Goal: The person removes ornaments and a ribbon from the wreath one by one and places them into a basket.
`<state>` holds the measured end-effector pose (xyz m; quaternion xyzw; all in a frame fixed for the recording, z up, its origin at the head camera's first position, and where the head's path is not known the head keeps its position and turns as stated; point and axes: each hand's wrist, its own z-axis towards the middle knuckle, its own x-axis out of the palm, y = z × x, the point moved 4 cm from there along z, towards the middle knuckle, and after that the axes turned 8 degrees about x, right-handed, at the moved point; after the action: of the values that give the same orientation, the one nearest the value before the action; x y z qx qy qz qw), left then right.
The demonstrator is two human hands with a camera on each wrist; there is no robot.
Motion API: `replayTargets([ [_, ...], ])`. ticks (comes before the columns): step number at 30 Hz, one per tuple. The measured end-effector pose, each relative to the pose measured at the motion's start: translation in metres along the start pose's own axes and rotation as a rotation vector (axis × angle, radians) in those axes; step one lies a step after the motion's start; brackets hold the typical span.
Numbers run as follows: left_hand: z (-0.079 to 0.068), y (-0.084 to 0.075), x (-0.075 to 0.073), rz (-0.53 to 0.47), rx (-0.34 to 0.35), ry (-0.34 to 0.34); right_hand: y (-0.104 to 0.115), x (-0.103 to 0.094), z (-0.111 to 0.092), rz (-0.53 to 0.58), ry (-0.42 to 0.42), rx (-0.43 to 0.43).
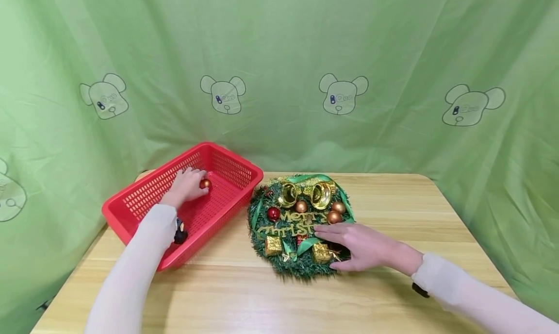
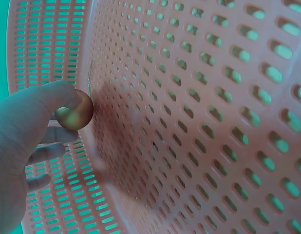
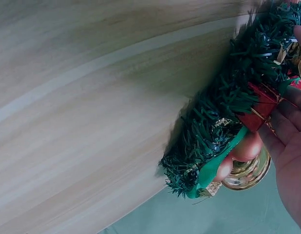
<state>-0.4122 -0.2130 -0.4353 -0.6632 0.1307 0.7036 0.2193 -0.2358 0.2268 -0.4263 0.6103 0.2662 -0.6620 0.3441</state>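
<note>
My left hand (image 1: 187,185) reaches into a red plastic basket (image 1: 114,208) and pinches a small copper-coloured bauble (image 1: 205,183) between thumb and fingers. The left wrist view has the bauble (image 2: 78,113) close to the basket's slotted floor, the other fingers loosely bent. On the table lies a green Christmas wreath (image 1: 286,266) with gold bells (image 1: 320,196), copper and red baubles, small gift boxes and "Merry Christmas" lettering. My right hand (image 1: 362,246) rests on its right side, fingers extended, near a gold gift box (image 1: 321,252). In the right wrist view, a red gift box (image 3: 260,106) sits beside these fingers.
The wooden table (image 1: 236,300) carries the basket at left and the wreath just right of it, their edges close together. A green curtain (image 1: 279,130) with printed bear heads hangs behind and at the sides.
</note>
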Motion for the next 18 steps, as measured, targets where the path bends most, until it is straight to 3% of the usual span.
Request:
replayTargets([
  [18, 0.0004, 0.0008, 0.0019, -0.046, -0.016, 0.025, 0.0013, 0.0026, 0.0006, -0.052, -0.011, -0.013],
])
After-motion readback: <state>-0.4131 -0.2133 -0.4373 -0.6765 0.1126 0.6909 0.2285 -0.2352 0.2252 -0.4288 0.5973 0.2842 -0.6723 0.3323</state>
